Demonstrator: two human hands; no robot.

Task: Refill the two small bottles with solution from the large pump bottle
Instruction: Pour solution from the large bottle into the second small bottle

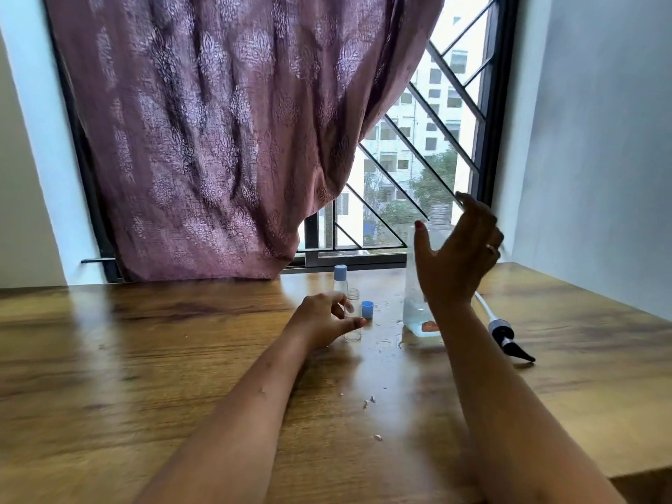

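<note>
Head view: tall clear plastic pump bottle (418,303) upright on wooden table (145,340), pump removed, a little pale liquid at its bottom — partly hidden behind right hand (458,256), raised with fingers spread, gripping nothing. Left of it, uncapped small clear bottle (353,327) between curled fingers of left hand (323,320); firm contact unclear. Loose blue cap (367,309) just beside. Behind, second small bottle (340,280), capped blue. Black pump head with white tube (503,331) lying right. Droplets on wood — mauve curtain (218,121) beyond.
</note>
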